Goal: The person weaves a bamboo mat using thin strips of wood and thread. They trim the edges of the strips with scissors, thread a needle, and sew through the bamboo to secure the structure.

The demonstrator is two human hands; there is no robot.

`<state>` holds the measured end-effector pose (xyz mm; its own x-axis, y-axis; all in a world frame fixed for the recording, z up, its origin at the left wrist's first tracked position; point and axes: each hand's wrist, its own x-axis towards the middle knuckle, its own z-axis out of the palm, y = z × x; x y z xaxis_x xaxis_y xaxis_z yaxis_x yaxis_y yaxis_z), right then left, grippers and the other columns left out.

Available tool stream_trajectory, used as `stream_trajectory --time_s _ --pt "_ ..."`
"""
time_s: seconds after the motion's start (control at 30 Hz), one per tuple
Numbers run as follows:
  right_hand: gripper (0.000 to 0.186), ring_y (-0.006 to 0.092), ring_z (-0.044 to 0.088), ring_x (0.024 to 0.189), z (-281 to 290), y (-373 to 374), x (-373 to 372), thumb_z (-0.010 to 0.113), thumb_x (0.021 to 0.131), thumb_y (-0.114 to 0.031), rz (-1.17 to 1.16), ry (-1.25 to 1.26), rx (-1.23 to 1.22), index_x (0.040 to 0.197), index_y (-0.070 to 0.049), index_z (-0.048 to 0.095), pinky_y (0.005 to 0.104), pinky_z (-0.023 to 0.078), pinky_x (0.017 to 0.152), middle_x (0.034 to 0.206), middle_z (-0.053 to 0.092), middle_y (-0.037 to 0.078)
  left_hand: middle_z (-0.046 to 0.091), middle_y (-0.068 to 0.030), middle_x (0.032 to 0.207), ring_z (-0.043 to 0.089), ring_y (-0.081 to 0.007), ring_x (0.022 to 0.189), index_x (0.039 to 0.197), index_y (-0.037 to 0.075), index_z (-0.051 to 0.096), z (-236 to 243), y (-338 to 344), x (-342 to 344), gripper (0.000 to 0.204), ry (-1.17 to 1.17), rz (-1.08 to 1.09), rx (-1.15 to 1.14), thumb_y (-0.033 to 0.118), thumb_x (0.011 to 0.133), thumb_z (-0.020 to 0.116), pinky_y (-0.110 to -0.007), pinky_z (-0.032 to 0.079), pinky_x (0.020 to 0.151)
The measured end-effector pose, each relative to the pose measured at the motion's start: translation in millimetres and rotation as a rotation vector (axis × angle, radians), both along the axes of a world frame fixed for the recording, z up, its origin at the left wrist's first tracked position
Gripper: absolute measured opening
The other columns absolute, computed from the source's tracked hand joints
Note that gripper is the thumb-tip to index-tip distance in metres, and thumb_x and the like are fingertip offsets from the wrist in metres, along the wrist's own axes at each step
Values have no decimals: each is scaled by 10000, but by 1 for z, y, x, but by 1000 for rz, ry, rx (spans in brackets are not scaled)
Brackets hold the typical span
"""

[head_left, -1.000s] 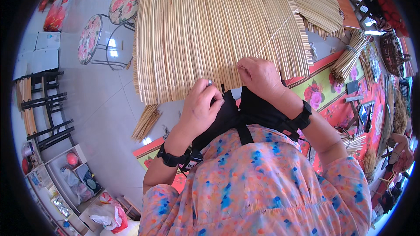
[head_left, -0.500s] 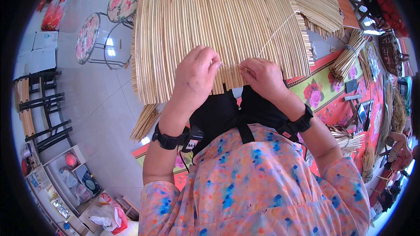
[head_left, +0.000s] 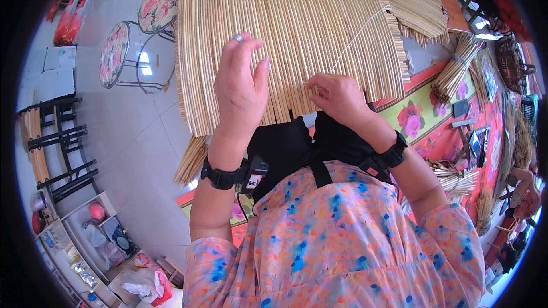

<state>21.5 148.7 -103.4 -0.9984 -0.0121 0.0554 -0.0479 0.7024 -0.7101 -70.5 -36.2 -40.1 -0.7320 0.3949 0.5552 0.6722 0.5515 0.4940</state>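
Note:
A mat of pale straw-coloured stalks (head_left: 274,28) laid side by side spreads over my lap, its near edge toward me. My right hand (head_left: 341,98) is closed over the lower part of the mat, pinching a thin white thread (head_left: 358,34). From there the thread runs slack up to the mat's right edge. A short length of it also curves left toward my left hand (head_left: 241,88). That hand is raised above the stalks with thumb and fingers apart, a ring on one finger. Whether the thread touches its thumb is hard to see.
Another stalk mat (head_left: 414,3) lies beyond on the right, beside a tied stalk bundle (head_left: 456,71) on a flowered red cloth (head_left: 425,111). More loose stalks (head_left: 191,159) show below the mat at left. Flowered round stools (head_left: 115,54) and folded black-legged frames (head_left: 60,142) stand on the left.
My left hand has lifted away to the left and its fingers have spread from a pinch. The right hand stays nearly in place with the thread, which now hangs slacker.

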Motion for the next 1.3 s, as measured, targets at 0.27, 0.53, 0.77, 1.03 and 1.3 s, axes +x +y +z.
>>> stream_trajectory --time_s 0.27,0.53,0.77,1.03,1.3 --pt "138 200 552 526 14 0 6 691 763 -71 -98 13 -227 900 -72 677 306 442 498 638 582 88 544 -176 1174 582 -352 1063 1147 86 595 -42 -12 30 399 -238 -187 -313 48 765 705 -425 498 863" --pt "111 101 406 442 13 31 23 691 792 -88 -243 5 -173 896 -53 672 283 346 440 502 415 35 387 -200 1378 417 -394 1239 1342 19 430 -46 -22 59 831 -225 -204 -389 231 646 830 -473 355 1033" --pt "101 26 327 505 37 82 23 683 817 -82 -499 80 -221 914 -55 672 232 283 462 542 358 -59 431 -203 1333 476 -387 1189 1264 35 520 -57 -19 53 615 -199 -178 -251 133 716 780 -445 424 977" --pt "116 196 565 542 58 21 42 649 821 -121 43 -182 -187 915 -53 658 339 461 540 625 574 115 495 -201 1262 530 -377 1145 1174 30 583 -41 5 55 444 -162 -263 -159 -14 744 687 -416 463 953" --pt "141 285 623 615 82 21 40 668 804 -124 106 -156 -112 922 -48 665 352 496 571 682 620 137 462 -182 1334 591 -295 1013 1251 50 549 -34 -1 46 477 -317 -242 -178 -18 788 639 -374 508 829"
